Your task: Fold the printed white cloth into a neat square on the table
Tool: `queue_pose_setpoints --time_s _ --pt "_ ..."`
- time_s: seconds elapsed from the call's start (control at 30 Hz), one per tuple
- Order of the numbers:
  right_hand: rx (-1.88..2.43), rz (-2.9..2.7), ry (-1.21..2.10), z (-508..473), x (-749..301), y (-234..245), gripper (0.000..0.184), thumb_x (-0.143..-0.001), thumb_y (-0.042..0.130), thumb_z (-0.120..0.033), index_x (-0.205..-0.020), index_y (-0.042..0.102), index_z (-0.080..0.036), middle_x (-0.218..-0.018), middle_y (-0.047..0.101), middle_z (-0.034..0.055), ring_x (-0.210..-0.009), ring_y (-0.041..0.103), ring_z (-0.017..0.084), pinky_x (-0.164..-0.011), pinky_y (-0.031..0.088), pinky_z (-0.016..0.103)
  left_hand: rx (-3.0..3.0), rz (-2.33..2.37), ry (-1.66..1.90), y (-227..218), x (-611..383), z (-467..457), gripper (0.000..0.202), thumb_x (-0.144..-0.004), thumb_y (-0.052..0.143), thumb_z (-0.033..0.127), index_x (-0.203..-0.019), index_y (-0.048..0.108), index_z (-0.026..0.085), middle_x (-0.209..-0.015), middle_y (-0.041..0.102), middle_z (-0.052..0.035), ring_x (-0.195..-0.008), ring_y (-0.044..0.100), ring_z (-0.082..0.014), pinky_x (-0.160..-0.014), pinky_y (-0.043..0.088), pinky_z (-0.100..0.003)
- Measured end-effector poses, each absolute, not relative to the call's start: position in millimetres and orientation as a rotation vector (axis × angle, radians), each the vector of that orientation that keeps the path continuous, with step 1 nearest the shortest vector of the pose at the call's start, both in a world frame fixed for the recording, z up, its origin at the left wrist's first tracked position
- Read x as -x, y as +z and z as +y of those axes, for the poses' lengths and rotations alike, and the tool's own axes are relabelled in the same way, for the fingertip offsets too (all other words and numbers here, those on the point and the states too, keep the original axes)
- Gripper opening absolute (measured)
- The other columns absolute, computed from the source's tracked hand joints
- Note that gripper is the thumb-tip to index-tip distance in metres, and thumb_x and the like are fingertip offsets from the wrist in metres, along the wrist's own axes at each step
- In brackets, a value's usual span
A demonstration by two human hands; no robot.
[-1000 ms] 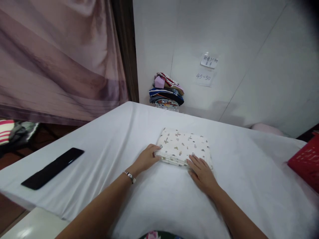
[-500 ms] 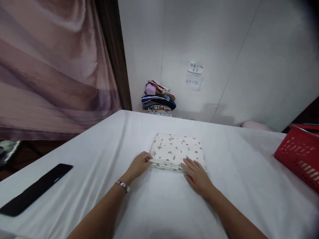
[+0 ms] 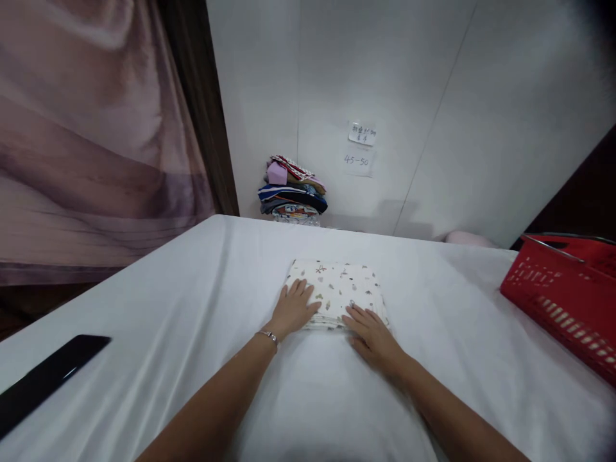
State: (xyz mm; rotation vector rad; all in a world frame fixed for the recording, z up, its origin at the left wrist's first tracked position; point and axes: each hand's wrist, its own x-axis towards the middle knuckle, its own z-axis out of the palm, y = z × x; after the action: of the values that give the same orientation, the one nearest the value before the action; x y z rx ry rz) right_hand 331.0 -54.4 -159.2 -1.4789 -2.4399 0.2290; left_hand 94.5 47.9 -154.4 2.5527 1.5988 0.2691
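Note:
A folded white cloth [image 3: 341, 285] with a small leaf-like print lies flat on the white-covered table [image 3: 327, 398]. Its layered edge faces me. Over the cloth's near left corner my left hand [image 3: 294, 309] rests palm down with its fingers spread; a silver band circles that wrist. My right hand [image 3: 375, 337] lies on the near right part of the cloth, fingers stretched out flat, a ring on one finger. Neither hand grips the cloth.
A black flat object [image 3: 52, 378] lies at the table's left. At the right edge stands a red plastic basket [image 3: 563, 301] with a metal handle. Behind the table is a stack of folded fabrics [image 3: 293, 192]; a pinkish curtain [image 3: 96, 141] hangs at the left.
My left hand has let go of the cloth's left corner and now lies flat on top of it. The right hand stays on the cloth. The view has turned slightly right.

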Motion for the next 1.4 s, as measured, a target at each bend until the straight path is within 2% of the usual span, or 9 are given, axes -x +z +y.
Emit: queue_pose_setpoints --time_s 0.1,0.27,0.37,0.5,0.67,0.77,0.87,1.17,1.4 --pt "1.497 -2.322 0.382 -39.5 -323.4 -142.3 0.046 -0.091 0.039 -0.04 -0.134 0.045 -0.024 -0.144 0.037 0.007 -0.134 0.029 0.025 -0.108 0.024 0.049 -2.55 1.604 0.23 -157.1 -92.5 47.6 0.059 -0.089 0.028 0.053 -0.137 0.036 0.02 -0.15 0.023 -0.0084 -0.139 0.014 -0.0255 -0.11 0.013 -0.05" --pt "1.59 -2.196 0.196 22.0 -310.7 -118.5 0.054 -0.092 0.033 -0.048 -0.137 0.04 -0.019 -0.149 0.026 0.0084 -0.139 0.017 0.024 -0.11 0.017 0.046 -2.528 1.623 0.229 -152.6 -94.2 45.9 0.06 -0.089 0.027 0.056 -0.138 0.034 0.023 -0.151 0.022 -0.0064 -0.139 0.013 -0.0255 -0.11 0.013 -0.053" --pt "1.919 -2.138 0.089 53.5 -317.1 -128.8 0.06 -0.091 0.035 -0.047 -0.14 0.033 -0.013 -0.151 0.02 0.0126 -0.139 0.011 0.027 -0.11 0.012 0.047 -2.524 1.621 0.222 -153.5 -93.5 44.3 0.059 -0.089 0.027 0.055 -0.138 0.034 0.024 -0.151 0.022 -0.0055 -0.139 0.013 -0.0248 -0.11 0.013 -0.052" --pt "2.159 -2.088 0.02 67.3 -331.2 -157.7 0.059 -0.091 0.031 -0.05 -0.137 0.036 -0.012 -0.149 0.026 0.0138 -0.138 0.015 0.027 -0.109 0.011 0.045 -2.505 1.581 0.195 -152.0 -90.3 43.5 0.059 -0.089 0.026 0.054 -0.139 0.032 0.024 -0.151 0.02 -0.005 -0.14 0.011 -0.0245 -0.11 0.01 -0.053" --pt "2.111 -2.119 -0.047 66.3 -334.2 -168.4 0.062 -0.091 0.028 -0.051 -0.136 0.036 -0.01 -0.147 0.028 0.0151 -0.137 0.016 0.029 -0.108 0.011 0.045 -2.39 1.516 -0.005 -130.0 -99.8 63.4 0.064 -0.084 0.032 0.061 -0.136 0.038 0.024 -0.151 0.022 -0.0097 -0.138 0.015 -0.0297 -0.106 0.015 -0.058" --pt "2.128 -2.11 -0.028 67.3 -332.8 -166.3 0.063 -0.091 0.027 -0.052 -0.137 0.034 -0.009 -0.148 0.026 0.0159 -0.138 0.015 0.029 -0.108 0.01 0.047 -2.43 1.551 0.136 -120.0 -115.6 86.3 0.068 -0.083 0.026 0.067 -0.135 0.04 0.026 -0.151 0.022 -0.0095 -0.138 0.015 -0.0298 -0.107 0.014 -0.057" --pt "2.137 -2.103 -0.02 67.5 -332.5 -164.7 0.063 -0.091 0.026 -0.052 -0.138 0.034 -0.009 -0.148 0.026 0.0153 -0.138 0.015 0.029 -0.108 0.011 0.046 -2.528 1.594 0.296 -127.9 -125.4 107.0 0.068 -0.084 0.024 0.065 -0.137 0.036 0.025 -0.152 0.02 -0.0068 -0.139 0.011 -0.0271 -0.11 0.006 -0.054" --pt "2.124 -2.103 -0.017 66.3 -332.5 -163.6 0.06 -0.091 0.029 -0.051 -0.136 0.036 -0.012 -0.147 0.029 0.0148 -0.137 0.017 0.028 -0.108 0.013 0.046 -2.44 1.686 0.241 -163.3 -118.9 122.8 0.071 -0.084 0.017 0.065 -0.142 0.027 0.025 -0.153 0.015 -0.0033 -0.14 0.007 -0.0266 -0.108 0.008 -0.058" --pt "2.033 -2.185 0.093 99.2 -301.4 -135.9 0.072 -0.09 0.019 -0.06 -0.143 0.024 -0.012 -0.152 0.013 0.0122 -0.14 0.006 0.026 -0.109 0.006 0.046 -2.451 1.711 0.273 -164.6 -121.8 122.5 0.07 -0.085 0.017 0.064 -0.141 0.029 0.024 -0.152 0.018 -0.0047 -0.139 0.01 -0.0272 -0.107 0.009 -0.059"
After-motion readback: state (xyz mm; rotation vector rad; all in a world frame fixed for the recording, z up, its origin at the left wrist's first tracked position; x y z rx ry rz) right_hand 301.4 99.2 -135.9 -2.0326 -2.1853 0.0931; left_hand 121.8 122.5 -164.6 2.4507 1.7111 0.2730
